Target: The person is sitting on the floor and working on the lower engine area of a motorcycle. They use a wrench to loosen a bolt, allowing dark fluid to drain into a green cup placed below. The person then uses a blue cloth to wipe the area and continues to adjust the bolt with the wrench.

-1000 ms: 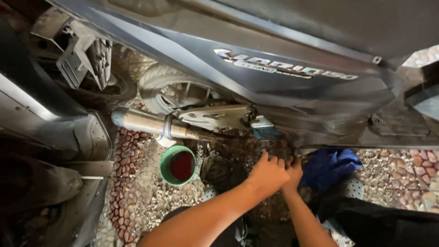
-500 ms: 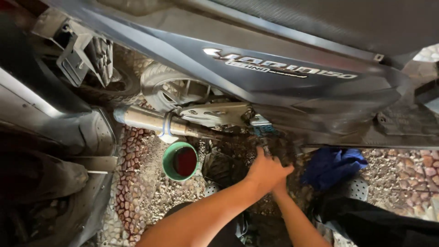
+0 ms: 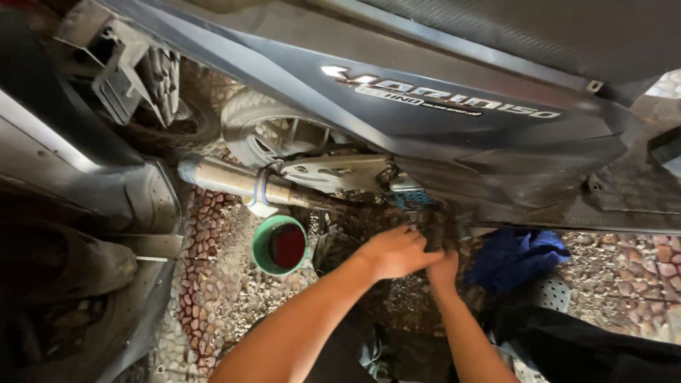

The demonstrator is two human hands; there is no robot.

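A: Both hands have slid left & a bit up since the frame a sec ago, still under the scooter. Left hand (image 3: pixel 392 250) lies over the right, fingers curled down onto dark greasy engine underside (image 3: pixel 433 230). Holding anything? Can't tell, fingertips hidden.

B: Right hand (image 3: pixel 443 266)?

A: Comes up from below, just beside & partly under the left, fingers up into the same dark part. How far it's closed: can't tell either.

B: Around them?

A: Green round plastic cup w/ dark red liquid (image 3: pixel 279 245) stands on the pebble-mosaic ground (image 3: pixel 213 298), near the left wrist, left of it. Above the cup, silver cylindrical exhaust pipe (image 3: pixel 234 179) running to a grey metal heat shield (image 3: pixel 333 172). Small teal ribbed footpeg (image 3: pixel 411 198) just above the hands. Crumpled blue cloth rag (image 3: pixel 514 255) on the ground right of the right hand. Dark blue-grey scooter side panel (image 3: pixel 425 135) overhead; rear tyre (image 3: pixel 248 124) behind the pipe.
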